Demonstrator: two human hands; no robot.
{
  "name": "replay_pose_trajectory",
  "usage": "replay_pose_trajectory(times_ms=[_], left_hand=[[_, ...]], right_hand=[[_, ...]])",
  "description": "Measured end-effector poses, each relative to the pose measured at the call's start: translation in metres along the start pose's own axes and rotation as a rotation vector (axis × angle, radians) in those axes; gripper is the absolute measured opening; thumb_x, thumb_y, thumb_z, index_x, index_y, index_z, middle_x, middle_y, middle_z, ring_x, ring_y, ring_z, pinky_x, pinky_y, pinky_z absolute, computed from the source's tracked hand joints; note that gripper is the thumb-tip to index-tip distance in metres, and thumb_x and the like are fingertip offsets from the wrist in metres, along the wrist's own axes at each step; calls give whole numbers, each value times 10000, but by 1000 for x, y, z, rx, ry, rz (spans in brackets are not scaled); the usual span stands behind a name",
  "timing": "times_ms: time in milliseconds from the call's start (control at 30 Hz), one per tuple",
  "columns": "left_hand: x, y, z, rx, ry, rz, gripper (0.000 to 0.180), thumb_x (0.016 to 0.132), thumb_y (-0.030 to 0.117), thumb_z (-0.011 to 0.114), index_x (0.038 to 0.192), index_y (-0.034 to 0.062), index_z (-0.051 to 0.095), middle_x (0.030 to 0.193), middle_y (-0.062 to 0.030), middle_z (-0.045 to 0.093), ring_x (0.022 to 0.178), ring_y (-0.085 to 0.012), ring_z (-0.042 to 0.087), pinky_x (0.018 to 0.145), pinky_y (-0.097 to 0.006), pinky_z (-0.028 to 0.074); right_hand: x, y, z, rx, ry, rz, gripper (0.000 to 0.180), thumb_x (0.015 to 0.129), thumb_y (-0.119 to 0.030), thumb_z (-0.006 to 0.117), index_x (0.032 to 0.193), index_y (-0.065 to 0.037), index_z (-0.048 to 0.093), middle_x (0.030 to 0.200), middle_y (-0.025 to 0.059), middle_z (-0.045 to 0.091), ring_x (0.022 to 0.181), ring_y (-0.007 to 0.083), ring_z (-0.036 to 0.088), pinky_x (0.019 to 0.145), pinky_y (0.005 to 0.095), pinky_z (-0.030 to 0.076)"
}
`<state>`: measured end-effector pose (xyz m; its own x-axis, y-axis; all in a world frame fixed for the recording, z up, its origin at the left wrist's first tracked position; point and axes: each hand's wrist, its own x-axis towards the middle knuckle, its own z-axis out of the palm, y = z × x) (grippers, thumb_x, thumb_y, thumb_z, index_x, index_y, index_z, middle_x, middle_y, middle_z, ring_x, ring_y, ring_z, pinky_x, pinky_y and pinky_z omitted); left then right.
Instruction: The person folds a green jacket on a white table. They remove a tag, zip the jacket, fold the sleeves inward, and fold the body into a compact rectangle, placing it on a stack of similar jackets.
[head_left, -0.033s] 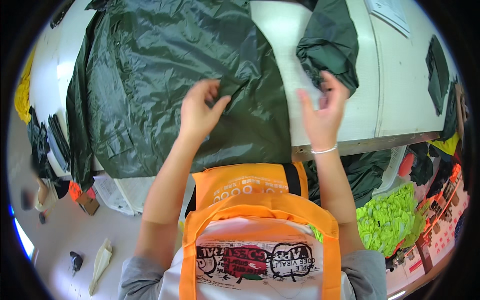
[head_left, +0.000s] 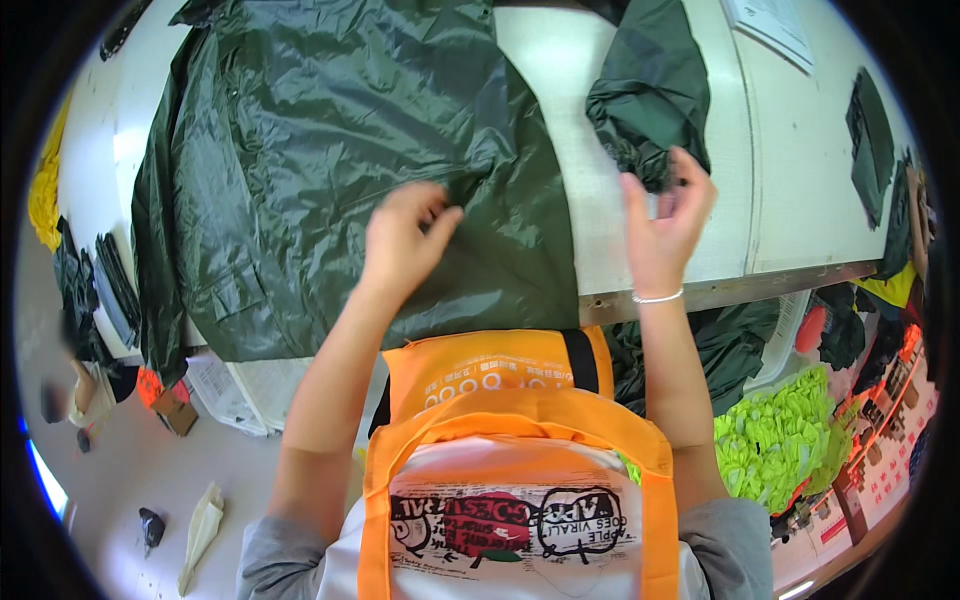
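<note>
Lying straight ahead of the right hand (head_left: pixel 665 225), the dark green sleeve (head_left: pixel 660 75) runs lengthwise away from it, its gathered end at the fingertips; this hand is clearly the nearer one. Its thumb and forefinger stand well apart with no cloth seen pinched between them, though whether the fingertips touch the sleeve cannot be told. The left hand (head_left: pixel 410 235) is loosely curled over the glossy green garment (head_left: pixel 330 160), which spreads beneath, ahead and to the left of it; its fingertips are blurred, so any hold on the cloth is unclear. Between the two hands, a strip of the white counter (head_left: pixel 810 190) separates garment from sleeve. Right of the right hand lies a dark green piece (head_left: pixel 870 150); beyond and to its right, papers (head_left: pixel 775 30); below, a lime-green pile (head_left: pixel 775 440).
</note>
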<state>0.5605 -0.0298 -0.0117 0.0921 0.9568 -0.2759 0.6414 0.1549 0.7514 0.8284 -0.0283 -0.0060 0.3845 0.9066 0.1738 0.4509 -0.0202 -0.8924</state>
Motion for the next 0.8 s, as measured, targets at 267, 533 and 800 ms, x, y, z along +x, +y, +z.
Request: replay_pose_trajectory(times_ms=[267,533,800], left_hand=[[-6,57,16,-114,-350,343,92,770,110,688,822,38,666,731,-65,617,600,-164,559,555,-265,447],[5,118,31,-556,19,295,314,797,149,692,1056,-2,601,1036,-65,589,948,-146,547,789,-267,448],[-34,113,18,-979,-314,189,92,907,95,563,936,8,574,864,10,603,781,-53,535,738,-218,438]], right_hand=[[43,67,-49,-60,-47,388,589,739,-128,767,1203,69,461,940,73,579,872,188,595,766,273,473],[2,1,-50,1163,-521,943,225,869,-219,507,956,-13,529,743,44,545,432,69,304,415,226,292],[-30,-20,-69,602,-197,666,360,925,-193,550,1253,-49,512,741,-24,562,465,-1,324,388,172,254]])
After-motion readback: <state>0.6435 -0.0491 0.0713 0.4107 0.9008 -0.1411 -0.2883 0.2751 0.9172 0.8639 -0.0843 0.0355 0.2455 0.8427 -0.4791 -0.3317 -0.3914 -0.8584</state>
